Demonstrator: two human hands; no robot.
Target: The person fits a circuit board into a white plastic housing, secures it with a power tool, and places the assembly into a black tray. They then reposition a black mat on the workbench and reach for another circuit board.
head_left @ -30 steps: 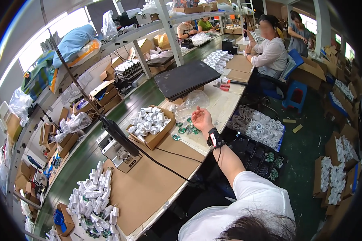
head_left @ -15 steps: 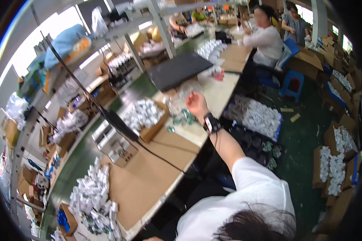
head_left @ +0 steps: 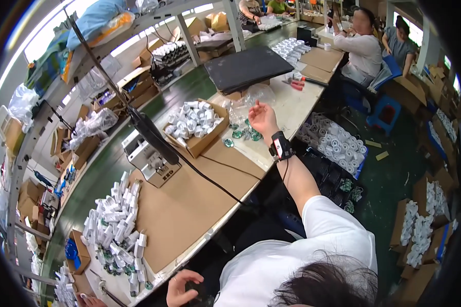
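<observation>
My right hand (head_left: 263, 119), at the end of an outstretched arm with a black strapped wrist device (head_left: 281, 147), hovers over the bench with fingers loosely curled and nothing visible in them. Just beside it lie small green circuit boards (head_left: 236, 134) and crumpled clear plastic bags (head_left: 261, 94). My left hand (head_left: 184, 287) is at the lower edge, off the bench's near side, its fingers apart and empty. A cardboard box of white cylindrical parts (head_left: 197, 120) stands left of my right hand. Left of my left hand lies a pile of white tubular housings (head_left: 115, 225), some with green boards.
A white metal device (head_left: 151, 158) stands on brown cardboard sheeting (head_left: 194, 215), with a black cable (head_left: 210, 181) crossing it. Beyond are a black panel (head_left: 248, 69) and red-handled pliers (head_left: 297, 84). Another person's hand (head_left: 89, 301) shows lower left. Bins of white rings (head_left: 338, 146) sit on the right.
My left hand has come further into view at the lower edge. The view has shifted, and my right hand stays near the green boards, still empty.
</observation>
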